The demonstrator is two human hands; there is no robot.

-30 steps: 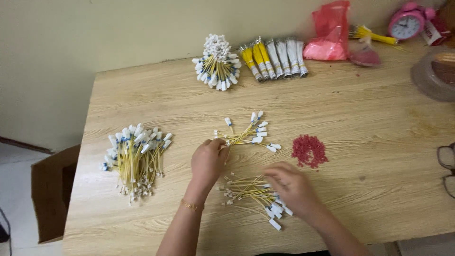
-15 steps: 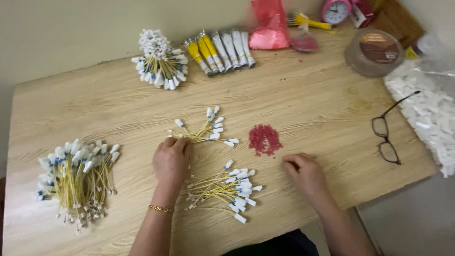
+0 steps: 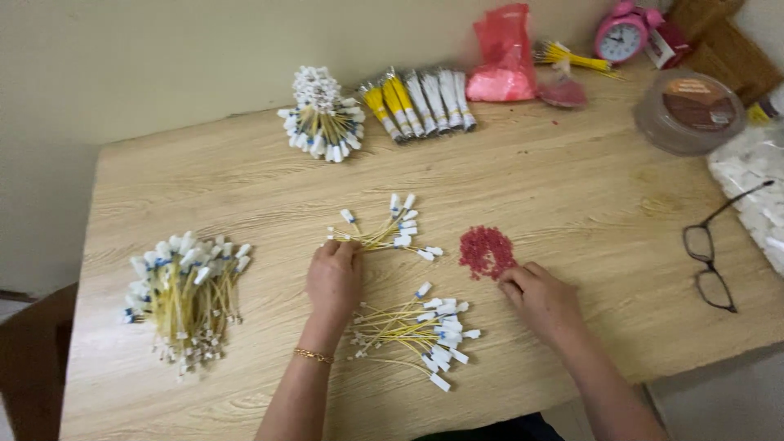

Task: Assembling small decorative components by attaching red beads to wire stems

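A small fan of yellow cables (image 3: 384,233) lay mid-table, its stems pinched by the left hand (image 3: 333,278). The right hand (image 3: 543,298), fingers curled and holding nothing, had shifted to the red bead pile (image 3: 486,251). A second cable bunch (image 3: 416,331) lay between the wrists; spectacles (image 3: 714,257) rested well apart.

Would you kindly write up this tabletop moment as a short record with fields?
Surface: pale wooden table
Left hand: fingertips resting on the small fanned bunch of yellow wires with white caps
Right hand: fingertips at the edge of the small pile of red beads
Between the hands: loose bunch of yellow white-capped wires
Far left: large heap of the same wires
Right edge: black-framed glasses
Back: pink alarm clock
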